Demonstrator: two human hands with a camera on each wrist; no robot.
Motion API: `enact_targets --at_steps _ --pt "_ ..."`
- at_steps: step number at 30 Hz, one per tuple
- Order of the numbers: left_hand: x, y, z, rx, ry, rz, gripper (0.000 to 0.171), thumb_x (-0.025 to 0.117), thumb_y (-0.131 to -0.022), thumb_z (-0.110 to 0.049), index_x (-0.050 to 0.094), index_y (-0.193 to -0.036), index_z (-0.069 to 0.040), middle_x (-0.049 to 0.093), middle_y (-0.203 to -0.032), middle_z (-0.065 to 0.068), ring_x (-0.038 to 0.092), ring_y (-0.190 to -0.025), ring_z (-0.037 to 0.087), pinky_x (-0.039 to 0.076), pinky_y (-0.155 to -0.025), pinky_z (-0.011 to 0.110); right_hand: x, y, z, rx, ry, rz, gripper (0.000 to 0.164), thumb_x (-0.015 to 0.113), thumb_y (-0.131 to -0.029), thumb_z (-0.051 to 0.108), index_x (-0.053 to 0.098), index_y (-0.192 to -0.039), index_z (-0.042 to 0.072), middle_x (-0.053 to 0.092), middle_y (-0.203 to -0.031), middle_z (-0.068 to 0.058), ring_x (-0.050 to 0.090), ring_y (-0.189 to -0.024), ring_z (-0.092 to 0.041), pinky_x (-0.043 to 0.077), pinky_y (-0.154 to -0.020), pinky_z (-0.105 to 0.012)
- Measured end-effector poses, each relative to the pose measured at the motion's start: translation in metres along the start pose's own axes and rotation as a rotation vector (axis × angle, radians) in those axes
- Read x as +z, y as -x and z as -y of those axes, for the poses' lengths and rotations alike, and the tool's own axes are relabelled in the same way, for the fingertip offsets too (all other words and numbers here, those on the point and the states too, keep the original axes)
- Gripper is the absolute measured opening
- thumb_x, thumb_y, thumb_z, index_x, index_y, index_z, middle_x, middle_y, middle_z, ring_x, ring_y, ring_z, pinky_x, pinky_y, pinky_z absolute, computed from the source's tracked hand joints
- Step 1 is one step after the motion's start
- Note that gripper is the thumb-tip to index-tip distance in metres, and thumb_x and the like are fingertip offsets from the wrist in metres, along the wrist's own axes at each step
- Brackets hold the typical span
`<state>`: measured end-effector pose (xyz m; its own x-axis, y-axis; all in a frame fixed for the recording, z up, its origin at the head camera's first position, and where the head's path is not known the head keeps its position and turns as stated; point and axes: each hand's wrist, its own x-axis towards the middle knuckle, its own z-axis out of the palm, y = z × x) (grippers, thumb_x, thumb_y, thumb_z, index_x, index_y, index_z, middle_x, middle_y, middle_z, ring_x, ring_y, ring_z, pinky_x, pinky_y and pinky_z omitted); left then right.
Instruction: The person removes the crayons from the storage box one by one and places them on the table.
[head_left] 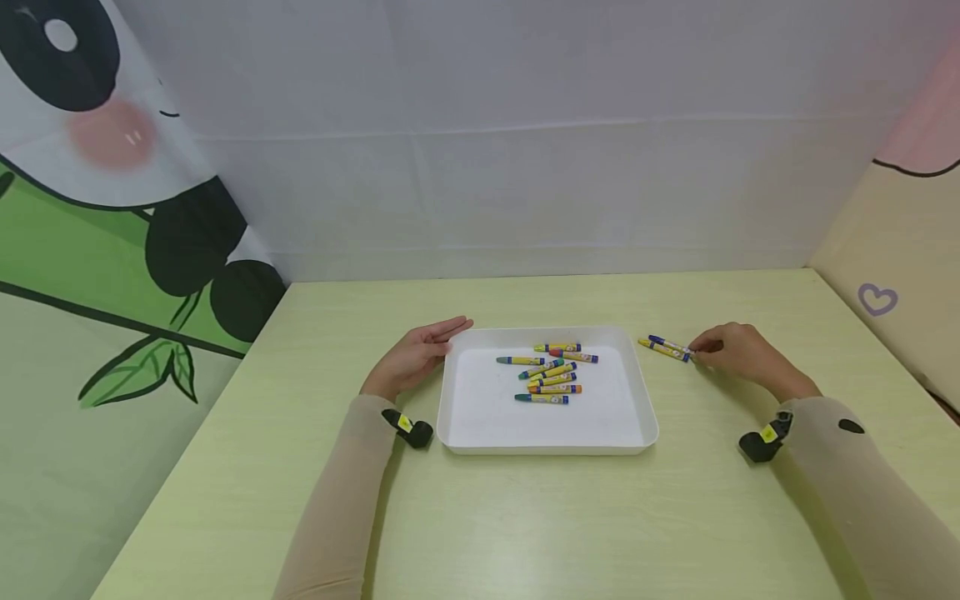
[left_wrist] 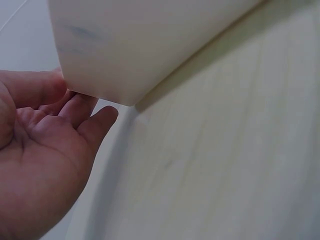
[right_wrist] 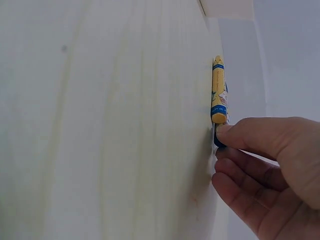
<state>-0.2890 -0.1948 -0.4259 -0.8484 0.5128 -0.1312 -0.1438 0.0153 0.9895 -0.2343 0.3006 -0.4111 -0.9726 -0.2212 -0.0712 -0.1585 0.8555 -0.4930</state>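
Observation:
A white tray (head_left: 480, 417) holds several crayons with yellow wrappers, among them a dark green crayon (head_left: 542, 399) and an orange crayon (head_left: 555, 389). My left hand (head_left: 414, 357) is at the tray's far left corner, fingers extended along the rim. In the left wrist view, its digits (left_wrist: 47, 90) touch the corner of the tray wall (left_wrist: 115, 55). Right of the tray, a blue crayon (head_left: 666, 342) and a yellow crayon (head_left: 663, 350) lie side by side. My right hand (head_left: 742, 357) pinches the blue crayon's near end between thumb and fingertips; the yellow crayon (right_wrist: 219, 92) mostly hides it in the right wrist view.
The pale wooden table (head_left: 525, 525) meets a whitish cloth backdrop (head_left: 525, 192) at the far edge. Printed cloth panels stand at both sides, the left one with a green leaf (head_left: 127, 375) pattern. Each wrist wears a small black camera (head_left: 761, 446).

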Motion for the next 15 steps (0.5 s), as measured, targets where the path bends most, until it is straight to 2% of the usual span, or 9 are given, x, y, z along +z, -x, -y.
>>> enact_targets --at_steps 6,15 --pt "0.0005 0.0 -0.0013 -0.009 -0.011 0.002 0.053 0.036 -0.099 0.008 0.032 -0.15 -0.007 0.032 -0.157 0.006 0.026 -0.146 0.02 0.024 -0.118 0.04 -0.0012 0.0016 0.0019 0.003 0.001 0.008 0.024 0.063 -0.089 0.011 0.069 -0.106 -0.006 0.069 -0.1 -0.02 0.062 -0.088 -0.026 0.052 -0.07 -0.034" --pt "-0.0001 0.0004 -0.0027 -0.007 -0.015 0.016 0.055 0.036 -0.098 0.009 0.031 -0.15 -0.006 0.031 -0.157 0.007 0.024 -0.146 0.02 0.023 -0.118 0.04 -0.0037 0.0023 0.0027 0.006 0.015 0.017 0.024 0.063 -0.089 0.013 0.07 -0.105 -0.004 0.07 -0.102 -0.019 0.062 -0.089 -0.025 0.051 -0.07 -0.031"
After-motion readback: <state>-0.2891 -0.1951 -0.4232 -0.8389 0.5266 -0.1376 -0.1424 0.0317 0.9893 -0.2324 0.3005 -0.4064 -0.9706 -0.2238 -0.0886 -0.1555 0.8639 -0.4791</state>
